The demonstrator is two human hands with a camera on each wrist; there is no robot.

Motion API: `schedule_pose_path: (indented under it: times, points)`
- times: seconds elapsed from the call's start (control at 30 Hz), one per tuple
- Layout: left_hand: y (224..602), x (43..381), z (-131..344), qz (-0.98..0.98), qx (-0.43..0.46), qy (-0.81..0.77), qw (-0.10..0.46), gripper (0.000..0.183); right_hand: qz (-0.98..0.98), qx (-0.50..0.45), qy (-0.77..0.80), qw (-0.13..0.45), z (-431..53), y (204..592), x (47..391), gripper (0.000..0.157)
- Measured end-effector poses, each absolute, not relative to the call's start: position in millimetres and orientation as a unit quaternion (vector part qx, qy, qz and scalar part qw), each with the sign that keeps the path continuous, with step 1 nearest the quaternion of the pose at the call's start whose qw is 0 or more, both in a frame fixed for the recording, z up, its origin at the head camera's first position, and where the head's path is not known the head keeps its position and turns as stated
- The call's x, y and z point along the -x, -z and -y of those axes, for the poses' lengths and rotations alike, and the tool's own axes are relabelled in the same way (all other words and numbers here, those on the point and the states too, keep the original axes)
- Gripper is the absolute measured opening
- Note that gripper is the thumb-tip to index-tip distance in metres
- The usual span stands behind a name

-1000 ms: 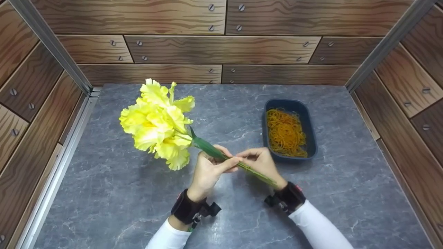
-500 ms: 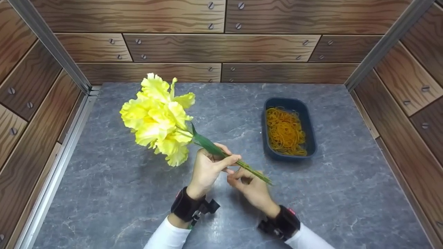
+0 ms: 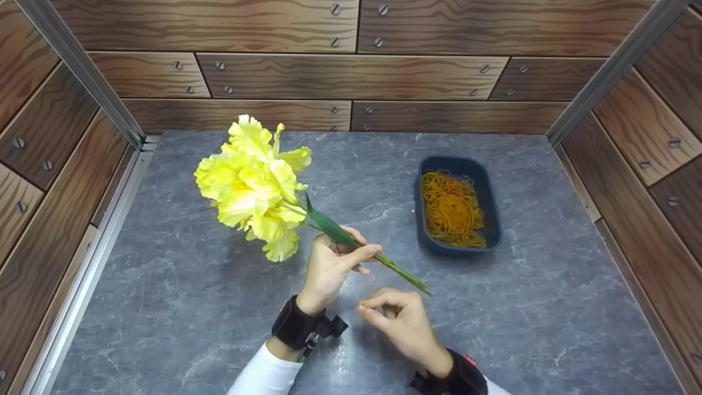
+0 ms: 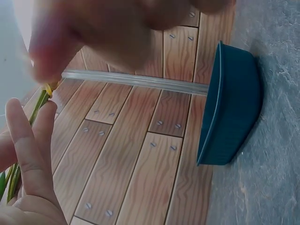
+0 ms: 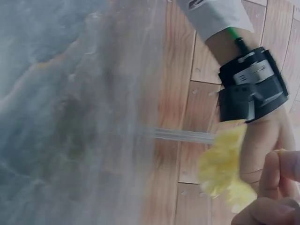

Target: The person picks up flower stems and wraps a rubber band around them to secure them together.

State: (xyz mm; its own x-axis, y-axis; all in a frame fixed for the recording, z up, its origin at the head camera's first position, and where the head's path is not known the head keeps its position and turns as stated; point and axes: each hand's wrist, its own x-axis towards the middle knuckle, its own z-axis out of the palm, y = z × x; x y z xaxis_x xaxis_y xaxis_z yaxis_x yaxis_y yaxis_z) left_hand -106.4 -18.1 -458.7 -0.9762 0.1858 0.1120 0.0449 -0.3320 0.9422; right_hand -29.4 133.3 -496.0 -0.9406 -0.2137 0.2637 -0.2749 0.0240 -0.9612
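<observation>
In the head view, my left hand (image 3: 323,271) grips the green stems (image 3: 407,277) of a bunch of yellow artificial flowers (image 3: 252,189). The blooms point to the upper left and the stem ends to the lower right. Just below the stems, my right hand (image 3: 406,323) pinches a thin rubber band between thumb and forefinger, drawn out from the stems toward me. The left wrist view shows a yellow rubber band (image 4: 48,90) around the stems, close to the right fingertips. A yellow speck shows between the right fingers in the right wrist view.
A dark blue tub (image 3: 491,219) at the right holds a tangle of yellow-orange rubber bands (image 3: 454,211). The grey marbled tabletop (image 3: 548,307) is enclosed by wood-patterned walls (image 3: 351,77) at the back and sides.
My right hand has left the stems and moved down toward me, drawing the rubber band out. The left hand keeps its hold, and the flowers have barely shifted.
</observation>
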Motion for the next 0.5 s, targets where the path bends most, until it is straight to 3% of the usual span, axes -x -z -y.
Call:
schedule_pose_path:
  times: [0.23,0.5]
  points:
    - [463,108,17,-0.575,-0.110,-0.810,0.037,0.030,0.703,-0.212,-0.678,0.022,-141,474,28,0.008]
    - [465,112,18,-0.574,-0.102,-0.812,0.032,0.034,0.767,-0.264,-0.576,0.102,-154,441,34,0.016]
